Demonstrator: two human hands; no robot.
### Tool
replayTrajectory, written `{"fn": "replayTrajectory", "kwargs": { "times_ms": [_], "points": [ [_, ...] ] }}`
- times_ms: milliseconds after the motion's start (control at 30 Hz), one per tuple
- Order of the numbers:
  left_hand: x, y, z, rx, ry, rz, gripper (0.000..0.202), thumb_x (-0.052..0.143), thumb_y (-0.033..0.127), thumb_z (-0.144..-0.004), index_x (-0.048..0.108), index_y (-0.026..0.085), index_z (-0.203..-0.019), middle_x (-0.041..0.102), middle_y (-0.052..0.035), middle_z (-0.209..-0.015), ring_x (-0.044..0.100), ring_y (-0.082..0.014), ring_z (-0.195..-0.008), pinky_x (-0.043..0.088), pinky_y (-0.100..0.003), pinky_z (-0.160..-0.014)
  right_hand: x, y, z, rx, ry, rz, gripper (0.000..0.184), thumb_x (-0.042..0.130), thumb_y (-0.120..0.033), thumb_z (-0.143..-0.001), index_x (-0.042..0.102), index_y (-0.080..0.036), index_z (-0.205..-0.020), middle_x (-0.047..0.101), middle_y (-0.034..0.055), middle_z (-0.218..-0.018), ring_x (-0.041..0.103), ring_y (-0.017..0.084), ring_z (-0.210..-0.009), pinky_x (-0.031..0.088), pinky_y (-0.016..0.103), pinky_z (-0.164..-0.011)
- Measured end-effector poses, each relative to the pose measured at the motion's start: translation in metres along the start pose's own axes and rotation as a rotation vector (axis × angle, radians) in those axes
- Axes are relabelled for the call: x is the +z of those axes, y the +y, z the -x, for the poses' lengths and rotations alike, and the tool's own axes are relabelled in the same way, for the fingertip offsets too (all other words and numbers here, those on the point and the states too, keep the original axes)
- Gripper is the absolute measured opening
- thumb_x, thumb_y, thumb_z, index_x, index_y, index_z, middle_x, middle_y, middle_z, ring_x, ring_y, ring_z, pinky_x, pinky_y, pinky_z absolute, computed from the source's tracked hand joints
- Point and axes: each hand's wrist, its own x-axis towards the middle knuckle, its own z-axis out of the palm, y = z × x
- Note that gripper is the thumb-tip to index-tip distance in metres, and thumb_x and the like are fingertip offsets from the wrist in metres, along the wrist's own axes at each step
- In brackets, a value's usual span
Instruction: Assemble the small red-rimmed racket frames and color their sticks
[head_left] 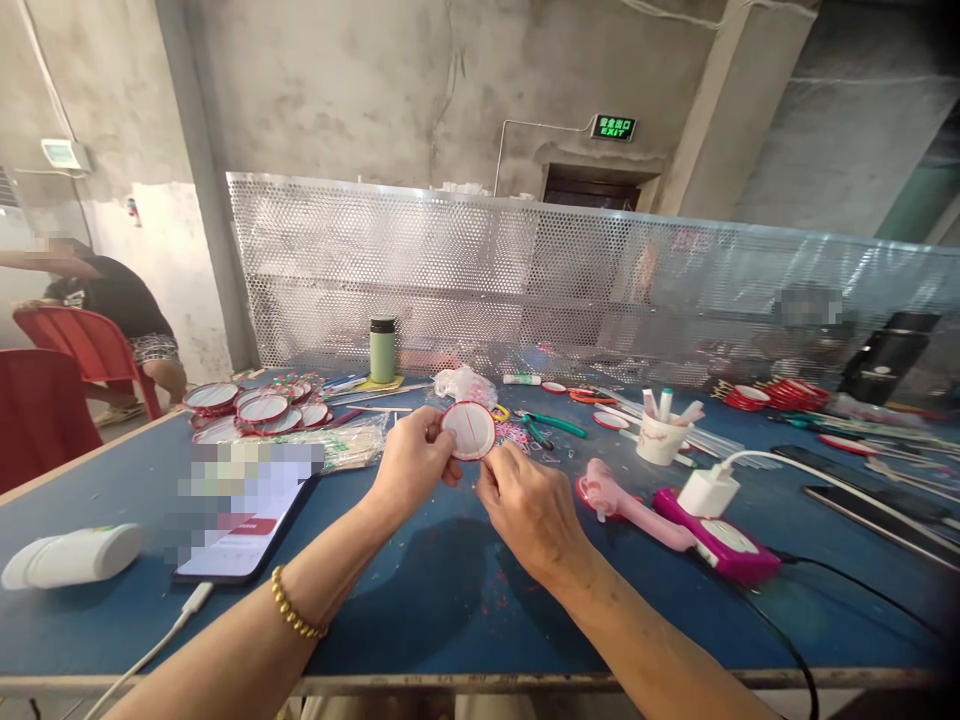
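A small round white disc (469,432) with a red rim and a thin red line across its face is held up above the table, tilted toward me. My left hand (414,455) pinches its left edge between thumb and fingers. At the lower right edge, the curled fingers of my right hand (534,508) grip the rim; its fingertips are partly hidden. Behind the disc lie a heap of small pink and coloured pieces (513,436), green-handled pliers (555,424) and a clear plastic bag (463,383).
Similar red-rimmed discs (264,408) are piled at the left. A charging phone (244,530) and a white bottle (71,556) lie nearer. To the right are a pink glue gun (637,508), a magenta power strip (739,552) and a cup of pens (660,440). Another person sits far left.
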Motion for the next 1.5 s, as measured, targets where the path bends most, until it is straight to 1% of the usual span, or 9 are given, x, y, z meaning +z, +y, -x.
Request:
{"fn": "replayTrajectory", "kwargs": {
  "times_ms": [233,400,500,633,800,900,1000,1233,1500],
  "points": [
    [-0.003,0.009,0.0,-0.039,-0.025,0.066,0.005,0.051,0.019,-0.079,0.055,0.017,-0.079,0.062,0.0014,-0.048,0.06,-0.0151,-0.04,0.046,-0.023,-0.044,-0.01,0.006,-0.004,0.062,0.078,-0.121,0.023,0.047,-0.014,-0.092,0.052,-0.019,-0.069,0.051,-0.001,-0.064,0.048,0.012,-0.054,0.031,0.027,-0.054],
    [-0.003,0.013,0.001,-0.044,-0.044,0.09,0.006,0.053,0.022,-0.081,0.055,0.016,-0.08,0.062,0.0016,-0.048,0.059,-0.0143,-0.04,0.046,-0.023,-0.044,-0.016,0.021,-0.01,0.334,0.161,-0.433,0.019,0.05,-0.021,-0.092,0.057,-0.019,-0.075,0.057,-0.0009,-0.066,0.05,0.011,-0.056,0.04,0.023,-0.057],
    [-0.002,0.013,0.002,-0.044,-0.053,0.101,0.007,0.054,0.023,-0.081,0.056,0.016,-0.082,0.061,0.0018,-0.048,0.059,-0.0139,-0.041,0.047,-0.023,-0.045,-0.015,0.026,-0.011,0.456,0.109,-0.539,0.02,0.051,-0.026,-0.092,0.059,-0.019,-0.075,0.06,-0.0004,-0.065,0.052,0.012,-0.055,0.042,0.023,-0.056],
    [-0.002,0.012,0.002,-0.04,-0.072,0.135,0.008,0.054,0.024,-0.081,0.056,0.016,-0.084,0.061,0.0021,-0.048,0.059,-0.0136,-0.041,0.048,-0.023,-0.045,-0.01,0.024,-0.011,0.446,0.029,-0.59,0.026,0.048,-0.033,-0.095,0.062,-0.019,-0.077,0.064,0.0024,-0.067,0.054,0.013,-0.056,0.043,0.024,-0.057],
    [0.001,0.01,0.002,-0.041,-0.11,0.144,0.009,0.054,0.023,-0.081,0.057,0.015,-0.084,0.059,0.0023,-0.047,0.057,-0.0134,-0.039,0.047,-0.023,-0.042,-0.007,0.022,-0.01,0.553,-0.045,-0.712,0.029,0.05,-0.04,-0.094,0.065,-0.017,-0.101,0.068,0.0047,-0.07,0.062,0.016,-0.059,0.045,0.024,-0.054],
    [0.003,0.01,0.004,-0.077,-0.154,0.189,0.012,0.055,0.023,-0.08,0.058,0.013,-0.086,0.059,0.0013,-0.047,0.057,-0.0135,-0.04,0.047,-0.023,-0.041,-0.008,0.022,-0.01,0.581,-0.149,-0.815,0.034,0.046,-0.041,-0.094,0.064,-0.016,-0.109,0.063,0.0009,-0.06,0.055,0.013,-0.045,0.041,0.023,-0.045],
    [0.003,0.012,0.005,-0.13,-0.216,0.257,0.014,0.056,0.024,-0.081,0.059,0.011,-0.084,0.06,-0.0006,-0.051,0.057,-0.0125,-0.041,0.048,-0.023,-0.041,-0.009,0.021,-0.01,0.608,-0.21,-0.925,0.033,0.043,-0.039,-0.094,0.063,-0.016,-0.105,0.059,-0.0023,-0.057,0.047,0.01,-0.036,0.037,0.021,-0.04],
    [0.0,0.013,0.005,-0.188,-0.281,0.281,0.035,0.058,0.044,-0.086,0.061,0.009,-0.088,0.06,-0.002,-0.059,0.059,-0.012,-0.044,0.047,-0.021,-0.039,-0.005,0.019,-0.011,0.706,-0.211,-0.881,0.019,0.048,-0.031,-0.086,0.059,-0.018,-0.093,0.061,-0.0037,-0.054,0.049,0.01,-0.031,0.038,0.021,-0.036],
    [0.003,0.011,0.007,-0.196,-0.342,0.241,0.025,0.066,0.028,-0.079,0.054,0.013,-0.094,0.067,-0.0041,-0.071,0.061,-0.0112,-0.043,0.048,-0.021,-0.038,-0.006,0.02,-0.012,0.69,-0.179,-0.826,0.014,0.048,-0.029,-0.084,0.057,-0.019,-0.087,0.059,-0.0043,-0.051,0.051,0.011,-0.032,0.039,0.021,-0.037]
  ]
}}
